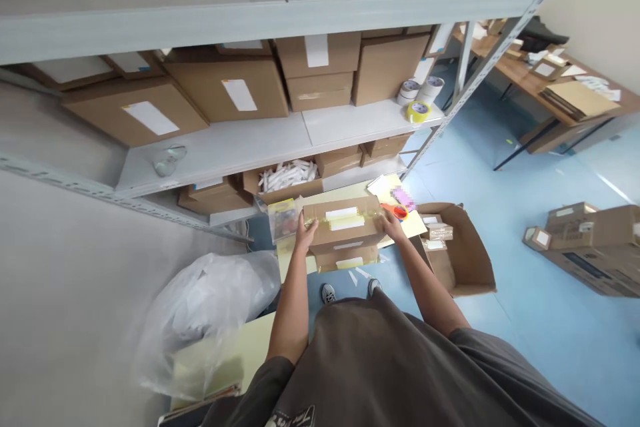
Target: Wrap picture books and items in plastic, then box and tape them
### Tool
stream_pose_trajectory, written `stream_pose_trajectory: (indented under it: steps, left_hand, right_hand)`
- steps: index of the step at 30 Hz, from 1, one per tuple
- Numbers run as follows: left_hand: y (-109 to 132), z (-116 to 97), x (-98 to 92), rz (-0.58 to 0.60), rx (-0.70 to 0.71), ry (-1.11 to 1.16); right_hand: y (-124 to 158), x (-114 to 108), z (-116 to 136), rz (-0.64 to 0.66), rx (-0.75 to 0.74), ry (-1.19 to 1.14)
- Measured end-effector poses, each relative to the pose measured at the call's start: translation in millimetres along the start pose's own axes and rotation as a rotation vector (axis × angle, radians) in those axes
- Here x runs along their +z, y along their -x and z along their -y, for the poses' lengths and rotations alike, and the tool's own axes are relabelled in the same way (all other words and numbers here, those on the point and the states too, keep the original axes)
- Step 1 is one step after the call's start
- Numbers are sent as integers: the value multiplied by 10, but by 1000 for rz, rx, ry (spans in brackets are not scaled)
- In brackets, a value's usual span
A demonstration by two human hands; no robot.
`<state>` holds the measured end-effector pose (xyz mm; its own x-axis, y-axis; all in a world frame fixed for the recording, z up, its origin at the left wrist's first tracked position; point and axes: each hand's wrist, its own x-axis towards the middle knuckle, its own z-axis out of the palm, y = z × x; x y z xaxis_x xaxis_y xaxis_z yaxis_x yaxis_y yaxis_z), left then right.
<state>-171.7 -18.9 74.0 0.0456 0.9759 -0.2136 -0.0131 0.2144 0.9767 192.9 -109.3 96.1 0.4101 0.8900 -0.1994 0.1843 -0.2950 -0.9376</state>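
Between my two hands is a brown cardboard box (pixel 325 235) with white labels and clear, yellowish tape across it. My left hand (pixel 306 233) grips its left end, and my right hand (pixel 393 224) grips the right end. Below it, a second taped cardboard surface (pixel 345 257) with labels shows; whether it is a separate box I cannot tell. Both are over a pale yellow table (pixel 287 257). Orange-handled scissors (pixel 400 211) lie just beyond my right hand. A clear plastic bag (pixel 284 219) lies near my left hand.
A metal shelf (pixel 250 137) ahead holds several boxes and tape rolls (pixel 418 111). An open carton (pixel 470 253) with small boxes stands at right. Farther right are more cartons (pixel 595 247) and a wooden desk (pixel 575 90). A large plastic sack (pixel 210 300) sits at left.
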Motion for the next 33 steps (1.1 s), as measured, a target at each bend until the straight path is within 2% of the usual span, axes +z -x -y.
stream_pose_trajectory:
  steps: [2, 4, 8, 11, 14, 19, 22, 26, 29, 33]
  left_hand:
    - [0, 14, -71, -47, 5, -33]
    - [5, 27, -137, -25, -19, -39]
    - [42, 15, -179, -83, -101, -84]
    - [110, -33, -132, -120, -141, -109]
    - [205, -87, -58, -149, -156, -122]
    - [401, -125, 102, -183, -192, -114]
    - [510, -133, 198, -229, -219, -112]
    - [610, -158, 286, -251, -234, -112]
    - [639, -168, 351, -248, -221, -103]
    - [595, -159, 496, -206, -185, -68]
  right_hand:
    - [-75, -129, -65, -89, -26, 43]
    - [-199, -302, -169, -145, -22, 100]
    - [-517, -623, -489, -137, 33, 215]
    - [-740, -733, -754, -20, 31, 331]
    - [-924, -741, -962, 168, 32, 594]
    - [-1177, -682, -1130, 424, 118, 908]
    - [-1269, -670, -1124, 500, 143, 988]
    - [-1267, -729, -970, 501, 104, 992]
    - [-1194, -864, -749, 443, 11, 941]
    - [-1074, -1152, -349, 369, -174, 820]
